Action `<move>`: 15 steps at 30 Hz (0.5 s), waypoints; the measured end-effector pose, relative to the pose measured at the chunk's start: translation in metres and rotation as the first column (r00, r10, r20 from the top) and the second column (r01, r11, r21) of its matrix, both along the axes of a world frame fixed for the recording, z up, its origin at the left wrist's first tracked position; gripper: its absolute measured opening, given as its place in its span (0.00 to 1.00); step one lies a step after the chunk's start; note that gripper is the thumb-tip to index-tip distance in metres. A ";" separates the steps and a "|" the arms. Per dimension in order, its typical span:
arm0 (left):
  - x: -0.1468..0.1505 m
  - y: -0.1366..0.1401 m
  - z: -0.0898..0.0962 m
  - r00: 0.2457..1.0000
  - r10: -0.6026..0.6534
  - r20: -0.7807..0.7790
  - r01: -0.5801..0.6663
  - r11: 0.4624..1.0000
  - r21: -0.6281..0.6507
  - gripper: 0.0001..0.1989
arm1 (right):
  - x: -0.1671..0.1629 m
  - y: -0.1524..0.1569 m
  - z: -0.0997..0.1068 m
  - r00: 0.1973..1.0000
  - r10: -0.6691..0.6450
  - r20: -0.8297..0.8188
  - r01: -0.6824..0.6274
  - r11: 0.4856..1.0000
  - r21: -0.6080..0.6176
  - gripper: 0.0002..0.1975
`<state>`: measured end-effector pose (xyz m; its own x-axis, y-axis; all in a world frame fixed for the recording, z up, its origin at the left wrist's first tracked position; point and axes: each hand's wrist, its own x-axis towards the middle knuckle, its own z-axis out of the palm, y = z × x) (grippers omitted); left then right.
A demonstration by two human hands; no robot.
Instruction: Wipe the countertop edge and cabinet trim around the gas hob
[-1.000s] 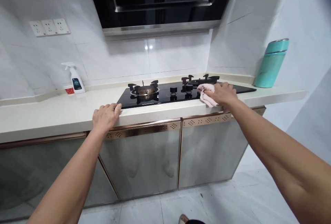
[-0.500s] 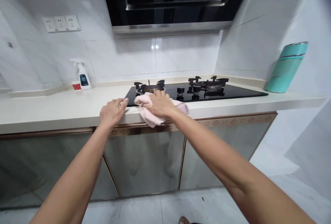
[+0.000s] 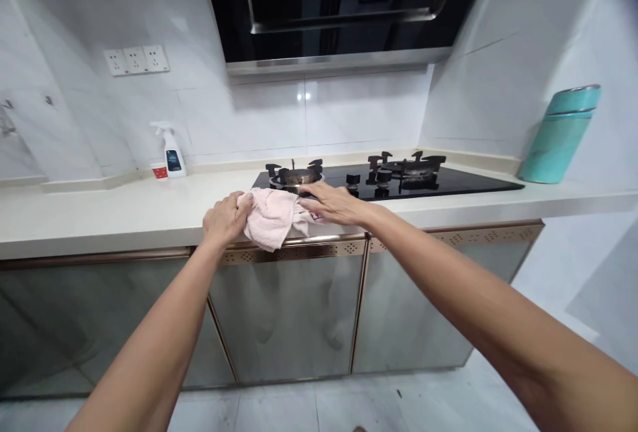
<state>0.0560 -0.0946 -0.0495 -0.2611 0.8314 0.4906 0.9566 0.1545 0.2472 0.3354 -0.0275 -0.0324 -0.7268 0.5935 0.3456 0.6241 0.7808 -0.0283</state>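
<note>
A pale pink cloth [image 3: 270, 218] lies bunched at the counter's front edge, part of it hanging over. My left hand [image 3: 224, 220] pinches its left corner between thumb and fingers. At the cloth's right end is my right hand [image 3: 335, 203], fingers stretched out to the left and apart, beside the loose folds. Just behind both hands sits the black gas hob [image 3: 339, 183], its left burner [image 3: 295, 177] closest to my right fingertips.
A white spray bottle [image 3: 173, 155] and a small red cup [image 3: 159, 171] stand at the back left. The right burner [image 3: 409, 166] and a turquoise canister [image 3: 559, 136] are to the right. A black range hood [image 3: 339, 40] hangs above, and cabinet doors [image 3: 289, 319] lie below the counter [image 3: 114, 209].
My left hand, earlier flat on the counter edge, now grips the cloth's corner. The cloth has shifted left, and my right hand has loosened from it with fingers extended. The view has shifted slightly.
</note>
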 end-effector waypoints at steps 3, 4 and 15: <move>-0.002 0.001 -0.003 1.000 0.005 0.031 -0.006 1.000 0.023 0.32 | 0.058 0.015 -0.017 0.990 -0.140 0.004 0.140 0.990 0.007 0.28; -0.003 0.001 -0.005 1.000 0.000 0.029 -0.001 0.999 0.042 0.31 | 0.071 0.020 -0.022 0.982 -0.186 -0.012 0.187 0.982 0.015 0.28; 0.034 -0.003 0.003 0.976 -0.181 -0.118 0.189 0.980 0.063 0.25 | 0.068 0.035 -0.035 0.939 -0.344 -0.016 0.343 0.938 -0.057 0.37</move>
<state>0.0901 -0.0978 -0.0462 -0.0465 0.8210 0.5691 0.9890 -0.0424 0.1419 0.4038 0.0074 -0.0671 -0.4667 0.8232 0.3235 0.8527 0.5159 -0.0826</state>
